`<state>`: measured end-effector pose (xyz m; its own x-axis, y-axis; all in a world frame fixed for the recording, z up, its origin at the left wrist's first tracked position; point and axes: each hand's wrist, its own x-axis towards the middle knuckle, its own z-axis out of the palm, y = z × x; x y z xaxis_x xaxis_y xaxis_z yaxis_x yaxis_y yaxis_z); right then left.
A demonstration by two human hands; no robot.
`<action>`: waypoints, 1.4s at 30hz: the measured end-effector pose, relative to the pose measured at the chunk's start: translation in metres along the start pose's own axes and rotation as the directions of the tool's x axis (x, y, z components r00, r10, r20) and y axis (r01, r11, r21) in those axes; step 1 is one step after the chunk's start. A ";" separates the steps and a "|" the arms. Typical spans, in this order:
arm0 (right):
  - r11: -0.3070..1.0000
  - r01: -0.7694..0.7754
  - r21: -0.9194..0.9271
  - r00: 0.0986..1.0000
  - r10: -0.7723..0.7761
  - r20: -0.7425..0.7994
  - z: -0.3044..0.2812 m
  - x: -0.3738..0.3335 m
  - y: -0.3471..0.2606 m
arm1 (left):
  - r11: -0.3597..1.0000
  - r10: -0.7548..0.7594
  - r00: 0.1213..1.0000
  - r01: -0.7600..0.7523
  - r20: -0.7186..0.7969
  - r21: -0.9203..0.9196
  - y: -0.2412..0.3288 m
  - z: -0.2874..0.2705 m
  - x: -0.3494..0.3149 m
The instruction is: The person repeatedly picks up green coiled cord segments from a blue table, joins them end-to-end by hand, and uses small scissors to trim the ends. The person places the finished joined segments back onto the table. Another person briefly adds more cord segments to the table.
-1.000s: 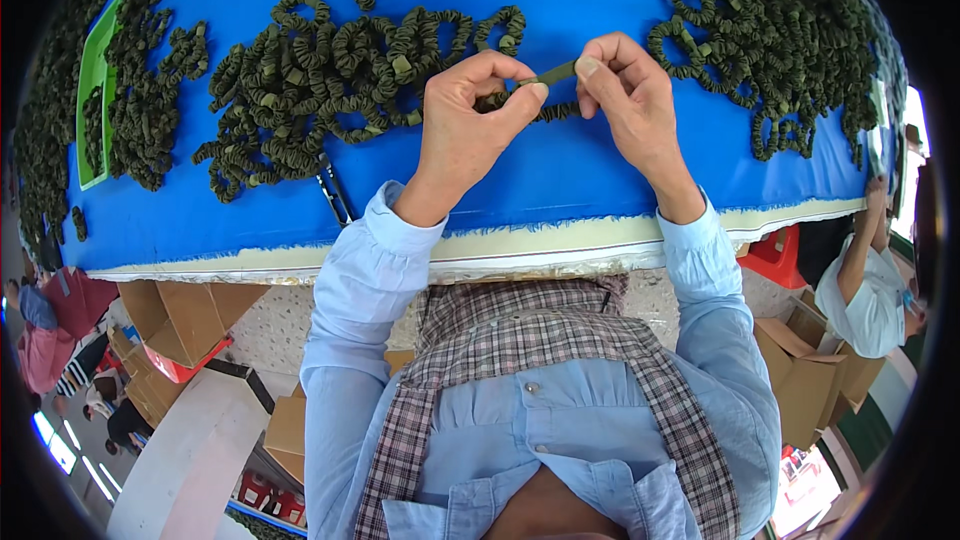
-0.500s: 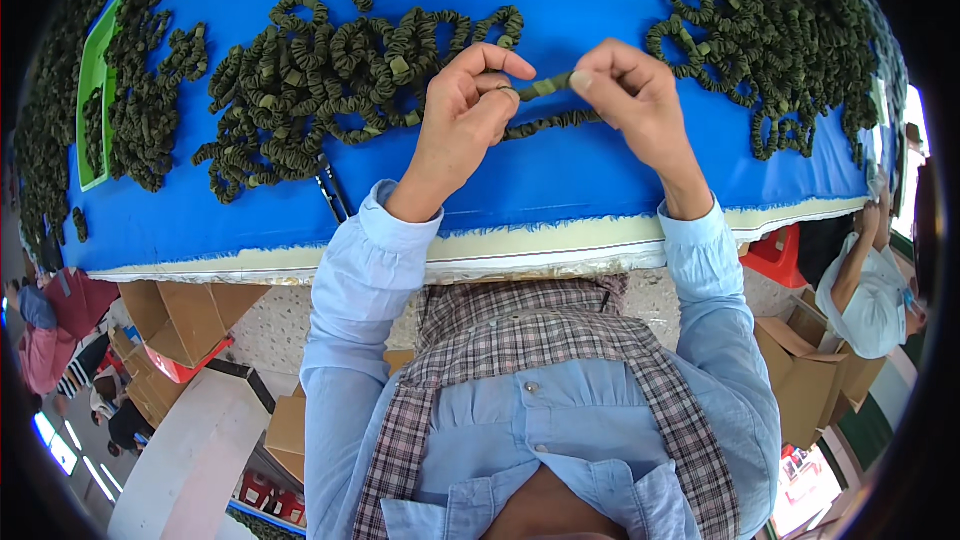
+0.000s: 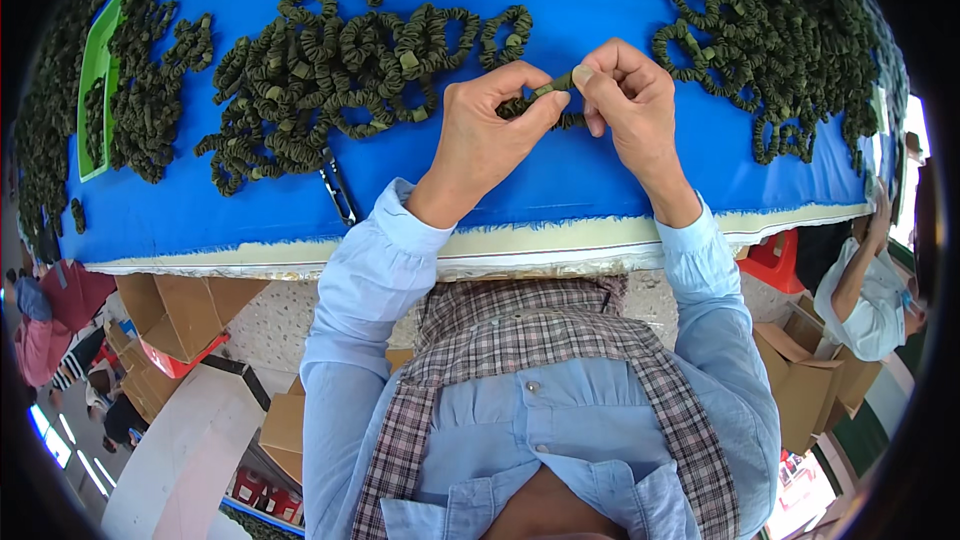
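Between my two hands is a dark olive-green gathered fabric band [image 3: 556, 87], like a scrunchie, held over the blue tabletop. My left hand [image 3: 492, 125] pinches its flat section from the left with thumb and forefinger. From the right, my right hand [image 3: 632, 100] grips the same band between thumb and fingers. Part of the band is hidden behind my fingers. A large heap of similar green scrunchies [image 3: 330, 65] lies just left of my hands, with one scrunchie [image 3: 507, 37] beyond my left fingers. Below the heap rests a small pair of black thread snips [image 3: 338, 187].
More scrunchies form a pile [image 3: 790, 30] at the right and another [image 3: 150, 90] at the left, beside a green plastic tray [image 3: 86, 140]. The frayed cloth edge [image 3: 560, 233] runs before me. Cardboard boxes [image 3: 185, 310] and a red stool [image 3: 772, 260] stand below; a co-worker [image 3: 868, 290] sits right.
My hands have come closer together, and the stretch of band between them is shorter. My left hand has shifted slightly right and its thumb now reaches the band's flat section.
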<state>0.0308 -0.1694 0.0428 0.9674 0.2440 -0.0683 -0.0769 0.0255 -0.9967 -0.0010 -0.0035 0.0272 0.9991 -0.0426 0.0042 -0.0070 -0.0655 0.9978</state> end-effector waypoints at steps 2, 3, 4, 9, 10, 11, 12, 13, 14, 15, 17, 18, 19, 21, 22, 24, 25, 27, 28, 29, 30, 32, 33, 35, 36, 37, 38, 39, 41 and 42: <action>1.000 0.008 0.021 1.000 -0.008 -0.023 0.000 0.001 -0.002 | 1.000 -0.018 1.000 0.018 0.018 -0.003 -0.001 -0.002 0.000; 0.999 0.013 0.031 0.999 -0.012 -0.035 -0.001 0.001 -0.003 | 0.999 -0.032 0.999 0.032 0.033 -0.006 -0.003 -0.003 0.000; 0.998 0.000 0.060 0.999 0.003 -0.051 -0.002 0.002 -0.004 | 0.999 -0.046 0.998 0.047 0.047 -0.009 -0.005 -0.004 0.000; 0.979 -0.054 0.195 0.997 0.063 -0.041 -0.020 0.012 -0.001 | 0.967 -0.093 0.989 0.118 0.118 -0.224 -0.004 -0.009 0.003; 0.973 -0.069 0.219 0.997 0.075 -0.016 -0.023 0.012 -0.001 | 0.952 -0.085 0.988 0.118 0.126 -0.283 -0.004 -0.010 0.004; 0.983 -0.097 0.158 0.995 0.094 0.030 -0.025 0.012 -0.002 | 0.942 -0.096 0.985 0.135 0.140 -0.306 -0.002 -0.012 0.005; 0.988 -0.123 0.094 0.990 0.116 0.076 -0.026 0.012 -0.002 | 0.932 -0.109 0.982 0.154 0.153 -0.328 0.000 -0.015 0.006; 0.989 -0.145 0.029 0.983 0.141 0.120 -0.027 0.012 -0.004 | 0.921 -0.120 0.979 0.172 0.166 -0.349 0.002 -0.017 0.006; 0.986 -0.152 -0.065 0.972 0.161 0.169 -0.025 0.011 -0.007 | 0.918 -0.107 0.983 0.154 0.147 -0.367 0.000 -0.015 0.006; 0.975 -0.155 -0.159 0.959 0.187 0.211 -0.020 0.009 -0.011 | 0.913 -0.094 0.987 0.138 0.131 -0.384 -0.003 -0.013 0.005; 0.953 -0.119 -0.278 0.931 0.205 0.303 -0.020 0.008 -0.006 | 0.903 -0.111 0.985 0.155 0.131 -0.400 -0.004 -0.012 0.005; 0.967 -0.124 -0.221 0.939 0.186 0.288 -0.024 0.008 -0.007 | 0.898 -0.140 0.979 0.188 0.148 -0.399 -0.002 -0.015 0.005; 0.978 -0.127 -0.163 0.948 0.168 0.271 -0.028 0.008 -0.009 | 0.891 -0.168 0.972 0.221 0.165 -0.396 0.000 -0.016 0.005; 0.987 -0.162 0.006 0.964 0.157 0.215 -0.030 0.009 -0.007 | 0.859 -0.163 0.962 0.248 0.219 -0.448 -0.002 -0.018 0.006; 0.986 -0.166 0.024 0.970 0.159 0.183 -0.028 0.009 -0.006 | 0.841 -0.158 0.957 0.260 0.245 -0.474 -0.002 -0.018 0.006; 0.983 -0.174 0.063 0.979 0.166 0.122 -0.018 0.009 -0.004 | 0.815 -0.169 0.956 0.272 0.239 -0.512 0.001 -0.019 0.007; 0.987 -0.159 0.039 0.981 0.153 0.121 -0.015 0.008 -0.003 | 0.802 -0.176 0.956 0.278 0.235 -0.529 0.001 -0.020 0.007; 0.992 -0.128 -0.009 0.984 0.129 0.121 -0.011 0.006 -0.002 | 0.939 -0.073 0.990 0.110 0.122 -0.326 0.000 -0.009 0.003; 0.994 -0.108 -0.026 0.987 0.110 0.118 -0.008 0.006 -0.001 | 0.978 -0.011 0.997 0.027 0.075 -0.209 0.000 -0.004 0.002; 0.995 -0.087 -0.044 0.989 0.091 0.115 -0.005 0.005 0.000 | 0.992 0.056 0.998 -0.054 0.014 -0.115 0.000 -0.002 0.002; 0.996 -0.065 -0.059 0.991 0.071 0.112 -0.003 0.005 0.000 | 0.995 0.065 0.998 -0.066 -0.011 -0.072 -0.002 -0.001 0.002; 0.994 -0.062 -0.092 0.991 0.072 0.116 -0.002 0.003 0.000 | 0.996 0.086 0.995 -0.085 -0.060 0.015 -0.008 -0.001 0.001; 0.992 -0.060 -0.110 0.990 0.073 0.117 -0.002 0.003 -0.001 | 0.997 0.073 0.996 -0.073 -0.056 0.011 -0.008 -0.001 0.001; 0.995 -0.074 -0.071 0.994 0.080 0.073 -0.003 0.004 0.000 | 0.999 0.050 0.998 -0.050 -0.047 0.001 -0.008 -0.001 -0.001; 0.995 -0.081 -0.052 0.995 0.084 0.049 -0.005 0.004 0.000 | 1.000 0.022 0.999 -0.022 -0.025 -0.003 -0.008 -0.003 -0.002; 0.994 -0.108 0.006 0.994 0.107 0.030 -0.006 0.005 -0.001 | 1.000 -0.006 1.000 0.006 -0.003 -0.007 -0.008 -0.005 -0.002; 0.989 -0.133 0.065 0.991 0.132 0.012 -0.008 0.006 -0.002 | 0.999 -0.033 0.999 0.034 0.019 -0.010 -0.008 -0.006 -0.002; 0.980 -0.156 0.125 0.988 0.157 -0.004 -0.009 0.007 -0.004 | 0.998 -0.028 1.000 0.028 0.005 -0.052 -0.008 -0.005 -0.001; 0.959 -0.212 0.187 0.975 0.221 -0.030 -0.011 0.010 -0.011 | 0.991 -0.018 1.000 0.014 -0.023 -0.134 -0.008 -0.001 -0.001; 0.946 -0.238 0.218 0.966 0.253 -0.043 -0.012 0.010 -0.014 | 0.988 -0.003 1.000 0.001 -0.008 -0.156 -0.008 -0.002 0.000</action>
<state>0.0448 -0.1793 0.0551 0.9259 0.2001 -0.3204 -0.3559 0.1778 -0.9175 -0.0008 -0.0013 0.0197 0.9994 -0.0341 0.0022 0.0009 0.0907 0.9959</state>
